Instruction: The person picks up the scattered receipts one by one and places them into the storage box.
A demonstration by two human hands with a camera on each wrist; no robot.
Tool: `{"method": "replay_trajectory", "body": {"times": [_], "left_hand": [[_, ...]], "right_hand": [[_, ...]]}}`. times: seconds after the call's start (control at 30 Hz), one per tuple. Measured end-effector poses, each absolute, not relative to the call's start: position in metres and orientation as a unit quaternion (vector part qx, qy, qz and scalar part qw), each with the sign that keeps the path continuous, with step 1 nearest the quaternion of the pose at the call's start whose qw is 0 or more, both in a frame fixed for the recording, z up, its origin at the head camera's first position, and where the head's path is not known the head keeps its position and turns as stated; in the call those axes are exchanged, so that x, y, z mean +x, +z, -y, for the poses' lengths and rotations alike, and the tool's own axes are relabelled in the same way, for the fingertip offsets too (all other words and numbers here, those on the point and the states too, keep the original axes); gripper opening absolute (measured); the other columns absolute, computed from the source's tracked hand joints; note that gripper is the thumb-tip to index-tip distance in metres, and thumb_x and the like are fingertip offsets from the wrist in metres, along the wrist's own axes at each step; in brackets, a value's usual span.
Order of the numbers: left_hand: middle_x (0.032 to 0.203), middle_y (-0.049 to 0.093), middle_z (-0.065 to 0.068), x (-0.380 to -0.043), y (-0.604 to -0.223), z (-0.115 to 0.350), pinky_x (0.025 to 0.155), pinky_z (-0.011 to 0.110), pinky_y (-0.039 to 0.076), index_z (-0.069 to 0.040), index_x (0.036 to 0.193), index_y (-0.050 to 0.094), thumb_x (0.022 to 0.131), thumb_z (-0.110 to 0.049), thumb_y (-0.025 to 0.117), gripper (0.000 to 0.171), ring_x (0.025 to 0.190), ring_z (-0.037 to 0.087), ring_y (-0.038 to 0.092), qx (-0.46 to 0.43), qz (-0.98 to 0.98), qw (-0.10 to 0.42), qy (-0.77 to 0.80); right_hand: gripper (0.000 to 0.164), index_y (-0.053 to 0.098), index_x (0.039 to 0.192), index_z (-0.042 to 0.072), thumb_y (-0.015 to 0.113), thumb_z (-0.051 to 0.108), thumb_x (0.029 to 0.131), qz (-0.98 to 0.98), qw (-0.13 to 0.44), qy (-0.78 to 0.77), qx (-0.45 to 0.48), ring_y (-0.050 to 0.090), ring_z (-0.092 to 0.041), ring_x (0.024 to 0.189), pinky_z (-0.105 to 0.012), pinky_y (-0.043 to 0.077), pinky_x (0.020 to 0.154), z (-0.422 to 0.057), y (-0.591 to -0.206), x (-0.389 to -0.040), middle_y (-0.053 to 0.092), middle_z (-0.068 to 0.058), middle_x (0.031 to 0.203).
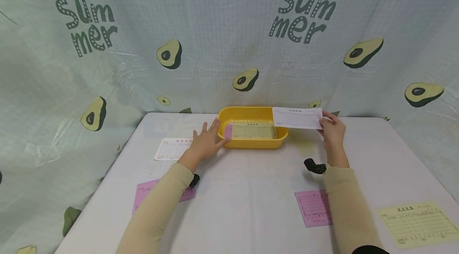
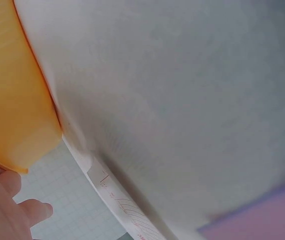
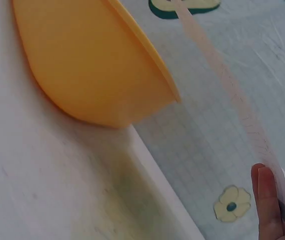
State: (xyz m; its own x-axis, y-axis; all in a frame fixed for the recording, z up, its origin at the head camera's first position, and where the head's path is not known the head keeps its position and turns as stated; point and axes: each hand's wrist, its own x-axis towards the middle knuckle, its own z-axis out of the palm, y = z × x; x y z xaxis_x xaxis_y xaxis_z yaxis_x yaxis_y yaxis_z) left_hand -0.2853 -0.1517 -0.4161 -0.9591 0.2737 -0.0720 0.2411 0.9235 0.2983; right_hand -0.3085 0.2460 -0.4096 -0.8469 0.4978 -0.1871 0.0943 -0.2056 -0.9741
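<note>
A yellow plastic basin (image 1: 256, 143) stands near the table's back edge, with a yellow printed slip (image 1: 252, 131) and part of a pink slip (image 1: 228, 131) inside it. My left hand (image 1: 207, 142) rests at the basin's left rim, fingers spread; the left wrist view shows its fingertips at the rim. With my right hand (image 1: 332, 128) I pinch a white printed slip (image 1: 297, 118) by its right end. That slip is held level above the table, its left end over the basin's right rim. In the right wrist view the slip (image 3: 245, 120) appears nearly edge-on.
Left of the basin lies a white slip (image 1: 172, 149), with a pink slip (image 1: 143, 192) nearer the front, partly under my left forearm. Another pink slip (image 1: 312, 208) lies beside my right sleeve. A yellow slip (image 1: 419, 224) is at front right. A patterned curtain (image 1: 208, 27) hangs behind the table.
</note>
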Motion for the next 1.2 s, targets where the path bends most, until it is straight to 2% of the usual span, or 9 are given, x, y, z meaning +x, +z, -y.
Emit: {"method": "replay_trajectory", "body": {"times": [0.17,0.33,0.5,0.8,1.03,1.2], "left_hand": [[0.172,0.004,0.005,-0.285,-0.415,0.152,0.116,0.072,0.007,-0.010,0.166,0.009,0.103,-0.064,0.041,0.089,0.155,0.042,0.004,0.129,-0.980,0.056,0.143],[0.172,0.005,0.005,-0.285,-0.414,0.152,0.116,0.072,0.008,-0.010,0.166,0.009,0.103,-0.064,0.041,0.089,0.155,0.043,0.004,0.133,-0.979,0.053,0.143],[0.172,0.006,0.006,-0.286,-0.416,0.153,0.116,0.073,0.009,-0.009,0.166,0.009,0.104,-0.064,0.041,0.089,0.155,0.043,0.006,0.135,-0.980,0.049,0.139],[0.172,0.007,0.007,-0.285,-0.417,0.155,0.115,0.074,0.010,-0.008,0.166,0.010,0.104,-0.063,0.042,0.089,0.154,0.045,0.007,0.135,-0.980,0.042,0.138],[0.172,0.007,0.006,-0.284,-0.417,0.155,0.115,0.074,0.010,-0.009,0.166,0.010,0.104,-0.063,0.042,0.088,0.154,0.045,0.007,0.135,-0.980,0.039,0.138],[0.172,0.007,0.007,-0.285,-0.419,0.152,0.115,0.074,0.010,-0.009,0.166,0.010,0.104,-0.062,0.043,0.088,0.154,0.045,0.006,0.137,-0.979,0.043,0.144]], "right_hand": [[0.042,0.056,0.147,0.009,0.052,0.004,0.105,0.601,0.138,0.754,-0.226,0.061,-0.014,0.099,-0.012,0.053,0.066,-0.228,-0.409,-0.310,0.061,-0.007,0.121],[0.044,0.054,0.148,0.008,0.051,0.000,0.104,0.607,0.133,0.756,-0.206,0.059,-0.010,0.092,-0.013,0.054,0.067,-0.210,-0.408,-0.311,0.056,0.001,0.105],[0.044,0.054,0.148,0.008,0.051,-0.001,0.105,0.627,0.118,0.746,-0.191,0.059,-0.011,0.094,-0.013,0.054,0.070,-0.195,-0.408,-0.311,0.056,0.000,0.112],[0.042,0.055,0.146,0.006,0.050,0.001,0.105,0.690,0.128,0.696,-0.150,0.059,-0.019,0.107,-0.017,0.055,0.082,-0.164,-0.412,-0.312,0.057,-0.015,0.137],[0.041,0.055,0.145,0.005,0.050,0.003,0.105,0.742,0.133,0.645,-0.128,0.057,-0.029,0.121,-0.036,0.050,0.104,-0.147,-0.416,-0.312,0.054,-0.019,0.143],[0.040,0.058,0.142,0.004,0.051,0.002,0.102,0.760,0.136,0.626,-0.107,0.056,-0.034,0.122,-0.045,0.049,0.105,-0.141,-0.412,-0.314,0.056,-0.021,0.141]]}}
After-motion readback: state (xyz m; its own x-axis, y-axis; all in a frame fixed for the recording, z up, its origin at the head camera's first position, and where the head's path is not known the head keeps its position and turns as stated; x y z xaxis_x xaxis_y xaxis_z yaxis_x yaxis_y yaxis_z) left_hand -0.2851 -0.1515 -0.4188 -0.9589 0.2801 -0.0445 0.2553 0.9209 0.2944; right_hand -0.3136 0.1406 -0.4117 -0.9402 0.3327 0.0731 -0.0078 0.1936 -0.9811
